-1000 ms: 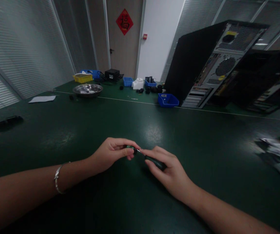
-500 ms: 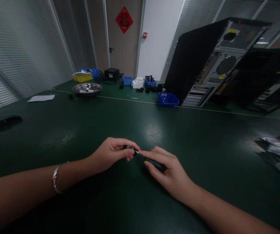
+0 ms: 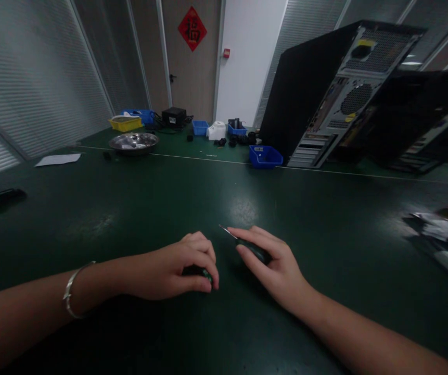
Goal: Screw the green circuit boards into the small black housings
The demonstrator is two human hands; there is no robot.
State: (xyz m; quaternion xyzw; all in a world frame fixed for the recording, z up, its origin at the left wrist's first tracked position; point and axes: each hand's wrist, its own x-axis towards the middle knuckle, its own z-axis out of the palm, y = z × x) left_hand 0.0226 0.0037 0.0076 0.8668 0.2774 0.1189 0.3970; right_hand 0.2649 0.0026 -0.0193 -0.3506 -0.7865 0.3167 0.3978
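A dark green surface (image 3: 169, 198) stretches away from me to a door with a red decoration (image 3: 192, 28) on it. Far right, an open computer case (image 3: 325, 99) stands with its back panel towards me, and a blue bin (image 3: 265, 156) sits just beside its near corner. Far left are a metal bowl (image 3: 133, 141), a yellow tray (image 3: 125, 123) and a sheet of paper (image 3: 57, 159).

My left hand (image 3: 177, 268), bracelet (image 3: 71, 291) on the wrist, lies knuckles-up on the surface, close to me. Its fingers are curled down over a small dark part (image 3: 198, 271) with a green glint. Only an edge of the part peeks out under my fingertips, so I cannot make out what it is. I'd say the curled grip pins it to the surface so it cannot roll.

My right hand (image 3: 276, 265) rests just to the right, apart from the left. Its fingers are folded loosely round the dark handle of a screwdriver (image 3: 236, 239). The thin shaft points far-left and its tip is free, touching nothing. The grip looks low and relaxed, probably to keep the tool steady and the tip clear of my other hand.
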